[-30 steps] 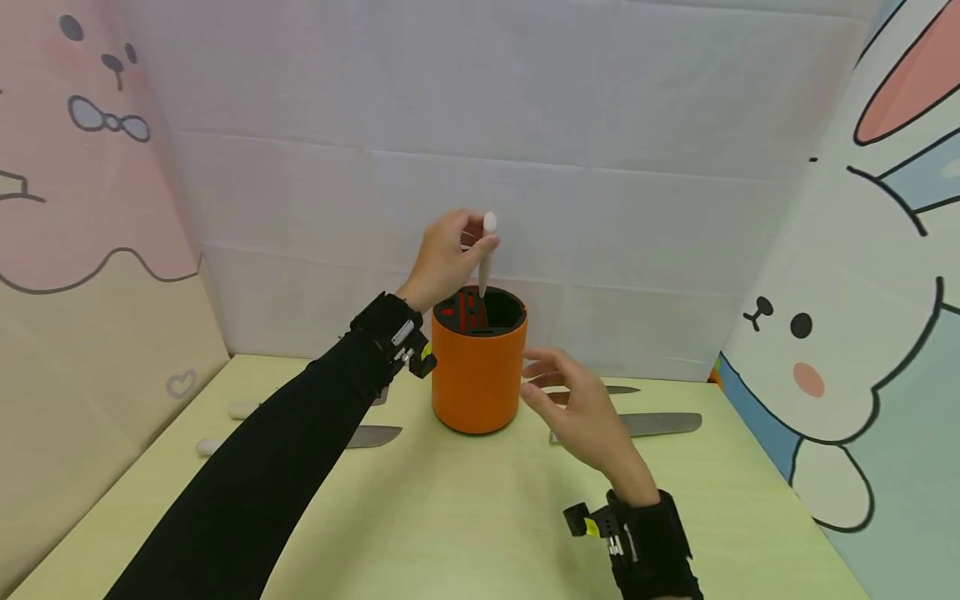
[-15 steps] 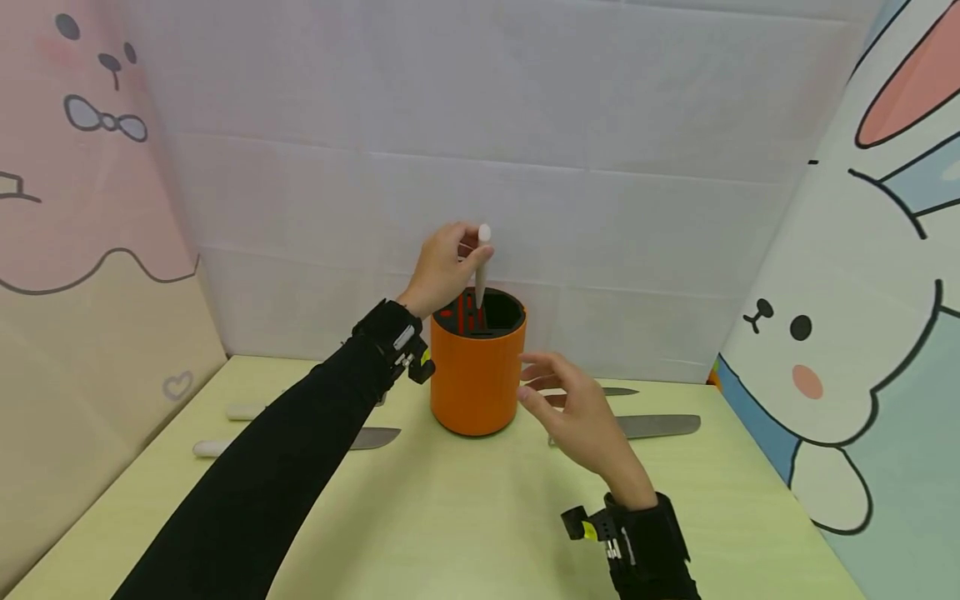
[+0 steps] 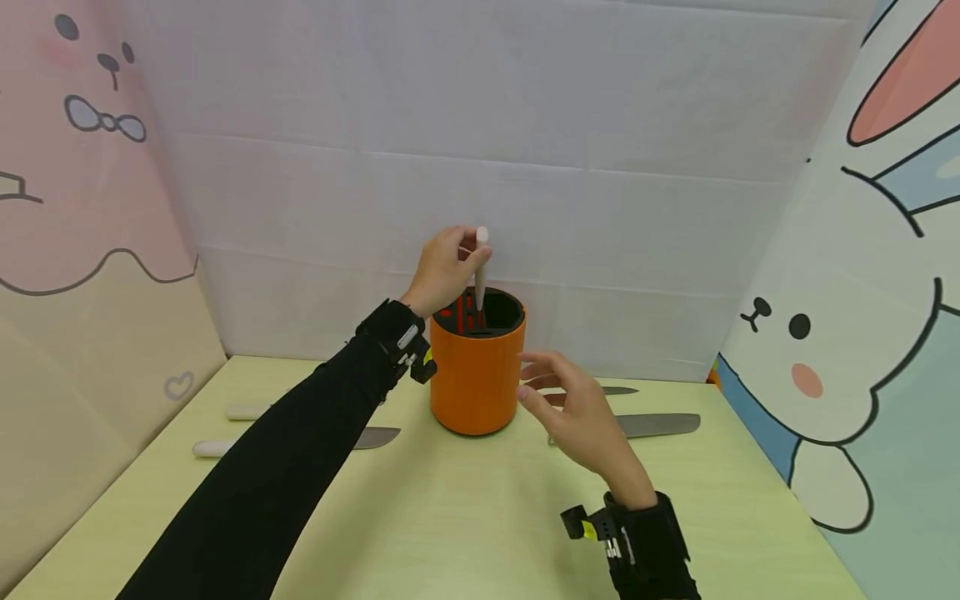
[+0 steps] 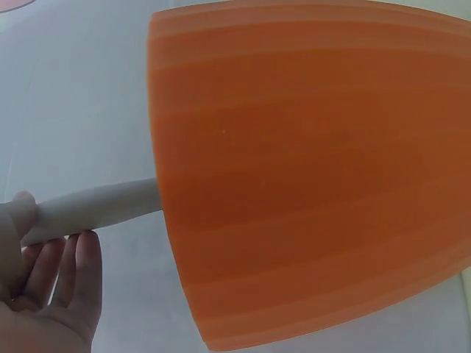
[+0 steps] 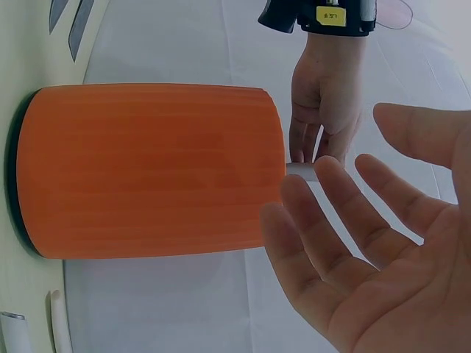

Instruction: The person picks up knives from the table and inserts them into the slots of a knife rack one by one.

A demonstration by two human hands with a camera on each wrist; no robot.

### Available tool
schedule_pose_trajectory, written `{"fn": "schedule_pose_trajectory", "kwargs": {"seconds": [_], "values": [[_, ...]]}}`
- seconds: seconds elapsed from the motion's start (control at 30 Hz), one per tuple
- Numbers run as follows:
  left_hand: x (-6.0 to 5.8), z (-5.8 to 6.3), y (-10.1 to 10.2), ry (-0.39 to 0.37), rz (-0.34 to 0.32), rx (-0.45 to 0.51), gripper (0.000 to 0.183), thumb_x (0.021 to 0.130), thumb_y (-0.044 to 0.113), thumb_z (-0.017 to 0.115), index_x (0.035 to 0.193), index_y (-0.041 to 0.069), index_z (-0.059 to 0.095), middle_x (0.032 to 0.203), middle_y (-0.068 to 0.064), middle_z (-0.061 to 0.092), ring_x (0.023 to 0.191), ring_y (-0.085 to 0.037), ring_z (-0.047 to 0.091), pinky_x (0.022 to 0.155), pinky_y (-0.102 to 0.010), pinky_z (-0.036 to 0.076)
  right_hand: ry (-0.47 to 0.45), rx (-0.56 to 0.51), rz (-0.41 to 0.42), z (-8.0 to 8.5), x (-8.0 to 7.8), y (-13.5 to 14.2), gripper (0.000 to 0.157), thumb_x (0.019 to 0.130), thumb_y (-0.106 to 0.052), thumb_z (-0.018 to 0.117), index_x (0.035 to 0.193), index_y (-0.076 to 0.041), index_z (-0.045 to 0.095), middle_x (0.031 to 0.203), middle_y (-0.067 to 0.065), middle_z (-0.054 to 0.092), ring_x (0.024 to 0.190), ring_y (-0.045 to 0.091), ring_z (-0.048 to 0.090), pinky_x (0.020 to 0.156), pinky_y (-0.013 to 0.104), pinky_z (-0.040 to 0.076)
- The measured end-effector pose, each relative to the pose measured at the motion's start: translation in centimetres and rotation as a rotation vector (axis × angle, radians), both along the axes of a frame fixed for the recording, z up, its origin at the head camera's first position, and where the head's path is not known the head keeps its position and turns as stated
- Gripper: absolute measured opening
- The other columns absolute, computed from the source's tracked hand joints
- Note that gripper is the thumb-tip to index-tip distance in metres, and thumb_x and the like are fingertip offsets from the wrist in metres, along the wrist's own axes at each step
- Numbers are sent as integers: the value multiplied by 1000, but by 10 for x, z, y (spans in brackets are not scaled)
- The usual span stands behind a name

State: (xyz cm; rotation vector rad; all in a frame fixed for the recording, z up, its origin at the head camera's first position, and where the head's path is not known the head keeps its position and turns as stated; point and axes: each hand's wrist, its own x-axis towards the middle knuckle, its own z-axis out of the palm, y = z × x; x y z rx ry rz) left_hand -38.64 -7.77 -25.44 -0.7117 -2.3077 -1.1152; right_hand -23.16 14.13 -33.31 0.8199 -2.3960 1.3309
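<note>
An orange round knife block point(image 3: 478, 383) stands near the back of the table, its black top slotted in red beside a dark open compartment. Above it my left hand point(image 3: 448, 265) pinches the white handle of a knife point(image 3: 481, 267); the handle stands nearly upright and its blade is hidden inside the block. In the left wrist view the pale handle point(image 4: 103, 204) runs from thumb and fingertips to the block's rim. My right hand point(image 3: 581, 417) hovers at the block's right side, fingers loosely bent, holding nothing. From the right wrist camera its palm point(image 5: 397, 294) faces the block.
Left on the table point(image 3: 420, 533) lie two white-handled knives, one handle point(image 3: 247, 412) behind the other point(image 3: 213, 448), partly under my left sleeve. At right, a broad knife blade point(image 3: 660, 425) and a narrower one point(image 3: 621, 390) lie beyond my right hand. A white cloth wall point(image 3: 637, 250) rises behind.
My left hand has come down slightly with the knife, whose handle sits lower and a little further left over the block. The right hand has stayed almost still.
</note>
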Motion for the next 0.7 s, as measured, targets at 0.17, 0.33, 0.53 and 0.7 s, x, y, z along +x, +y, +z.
{"fn": "schedule_pose_trajectory", "kwargs": {"seconds": [0.17, 0.33, 0.53, 0.7], "values": [[2, 1, 1, -27, 20, -2, 33, 97, 22, 59, 126, 7, 55, 108, -6, 56, 94, -16, 55, 78, -29, 51, 0, -2, 1, 0, 1, 0, 36, 96, -23, 61, 130, -25, 52, 110, -4, 59, 100, 15, 58, 85, 31, 52], [2, -1, 0, -71, 29, -2, 40, 97, 21, 59, 133, 7, 50, 113, -7, 55, 96, -16, 56, 76, -28, 52, 1, -6, 2, 0, 1, 0, 36, 96, -23, 62, 130, -26, 52, 110, -4, 59, 100, 14, 58, 84, 30, 52], [-1, -4, -2, -77, 18, 10, 44, 97, 18, 58, 137, 7, 47, 115, -7, 55, 98, -16, 56, 77, -26, 52, -1, -3, 1, 0, 1, 0, 36, 96, -24, 62, 130, -26, 52, 110, -4, 59, 100, 14, 58, 84, 31, 52], [-2, -6, -5, -68, 18, 2, 44, 97, 17, 58, 138, 7, 46, 117, -8, 55, 99, -17, 56, 79, -26, 51, -3, 5, -8, 1, 2, 0, 36, 96, -24, 61, 130, -27, 52, 110, -5, 59, 101, 13, 57, 84, 31, 52]]}}
